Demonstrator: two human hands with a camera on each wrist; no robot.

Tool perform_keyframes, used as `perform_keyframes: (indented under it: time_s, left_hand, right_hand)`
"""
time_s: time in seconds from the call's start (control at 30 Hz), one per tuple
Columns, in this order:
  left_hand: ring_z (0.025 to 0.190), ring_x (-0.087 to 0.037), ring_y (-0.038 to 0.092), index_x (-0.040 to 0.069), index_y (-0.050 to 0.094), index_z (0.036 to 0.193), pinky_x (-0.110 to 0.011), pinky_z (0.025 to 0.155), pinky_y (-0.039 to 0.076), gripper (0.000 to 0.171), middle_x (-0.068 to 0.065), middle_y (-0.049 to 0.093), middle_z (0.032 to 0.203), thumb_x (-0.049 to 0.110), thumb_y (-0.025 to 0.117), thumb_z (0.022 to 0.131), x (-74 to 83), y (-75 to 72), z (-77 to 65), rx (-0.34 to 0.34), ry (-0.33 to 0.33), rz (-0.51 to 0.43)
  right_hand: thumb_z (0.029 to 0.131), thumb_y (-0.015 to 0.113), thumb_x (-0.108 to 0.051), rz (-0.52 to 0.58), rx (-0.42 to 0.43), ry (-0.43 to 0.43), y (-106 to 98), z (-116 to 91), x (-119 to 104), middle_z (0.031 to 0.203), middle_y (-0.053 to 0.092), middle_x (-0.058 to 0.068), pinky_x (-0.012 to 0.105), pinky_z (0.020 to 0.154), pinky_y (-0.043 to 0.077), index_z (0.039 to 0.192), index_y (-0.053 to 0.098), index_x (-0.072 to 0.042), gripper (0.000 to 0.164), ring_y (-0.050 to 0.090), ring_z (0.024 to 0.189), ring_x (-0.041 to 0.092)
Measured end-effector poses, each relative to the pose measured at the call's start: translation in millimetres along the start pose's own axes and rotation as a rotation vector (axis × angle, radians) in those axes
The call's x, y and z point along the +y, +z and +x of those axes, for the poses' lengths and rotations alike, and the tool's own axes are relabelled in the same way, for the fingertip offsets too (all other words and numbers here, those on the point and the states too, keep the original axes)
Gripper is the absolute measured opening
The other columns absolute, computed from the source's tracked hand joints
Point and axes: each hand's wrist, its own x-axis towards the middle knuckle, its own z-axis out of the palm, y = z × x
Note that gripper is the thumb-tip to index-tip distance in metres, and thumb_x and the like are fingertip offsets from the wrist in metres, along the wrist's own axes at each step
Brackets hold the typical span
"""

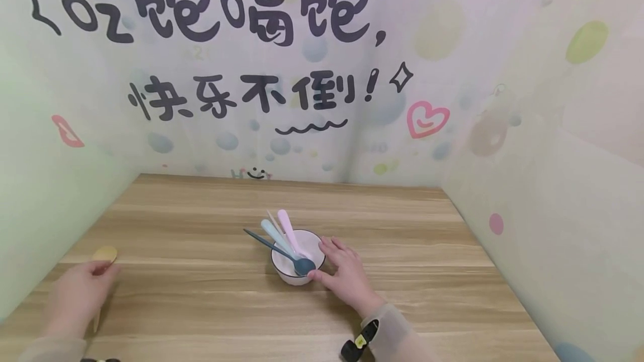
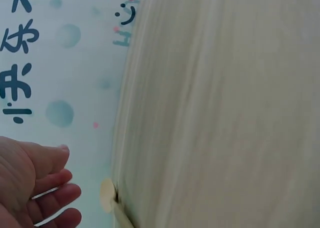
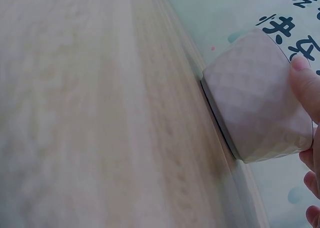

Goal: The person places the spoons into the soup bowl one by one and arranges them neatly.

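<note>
A white bowl (image 1: 290,280) with a dark rim stands upright mid-table; the right wrist view shows its faceted outer wall. Inside lean a dark blue spoon (image 1: 304,266), a light blue utensil (image 1: 273,233), a pink utensil (image 1: 287,228) and a thin pale handle, their lower ends partly hidden. My right hand (image 1: 349,278) holds the bowl's right side, thumb at the near rim and fingers farther round. At the table's left, a pale yellow spoon (image 1: 104,253) lies under my left hand (image 1: 77,295). The left wrist view shows that hand apart from the spoon, fingers loosely bent.
The wood-grain table (image 1: 211,317) meets a back wall (image 1: 211,144) with black lettering and coloured spots. Side walls close in at the left (image 1: 60,194) and right (image 1: 553,211). A black strap (image 1: 361,342) sits on my right wrist.
</note>
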Motion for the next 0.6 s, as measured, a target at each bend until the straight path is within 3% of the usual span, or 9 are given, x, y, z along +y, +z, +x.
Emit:
perform_keyframes:
  time_s: [0.2,0.43,0.6]
  left_hand:
    - [0.103,-0.061,0.046,-0.021,0.044,0.121,-0.064,0.079,0.041,0.073,-0.041,0.046,0.122,0.048,0.049,0.096,-15.0,-5.2,2.0,-0.067,-0.043,0.117]
    - [0.096,-0.062,0.048,-0.026,0.042,0.116,-0.063,0.076,0.043,0.085,-0.046,0.047,0.113,0.056,0.049,0.093,-23.3,-5.3,-0.1,-0.246,-0.107,0.132]
    - [0.085,-0.054,0.056,-0.024,0.047,0.107,-0.058,0.071,0.045,0.075,-0.042,0.055,0.1,0.049,0.055,0.092,-27.8,-3.4,2.3,-0.286,-0.063,0.118]
  right_hand:
    - [0.079,0.07,-0.054,-0.002,0.003,0.001,0,1,0,0.142,0.05,0.004,0.055,0.107,0.026,0.135,0.055,-0.005,0.076,0.037,0.136,0.027]
    - [0.08,0.068,-0.057,-0.019,-0.009,0.011,0,2,0,0.143,0.049,0.003,0.054,0.108,0.025,0.136,0.054,-0.006,0.077,0.036,0.137,0.027]
    - [0.08,0.068,-0.057,-0.017,-0.016,0.013,-1,2,-1,0.143,0.049,0.003,0.054,0.108,0.025,0.136,0.054,-0.006,0.077,0.036,0.137,0.027]
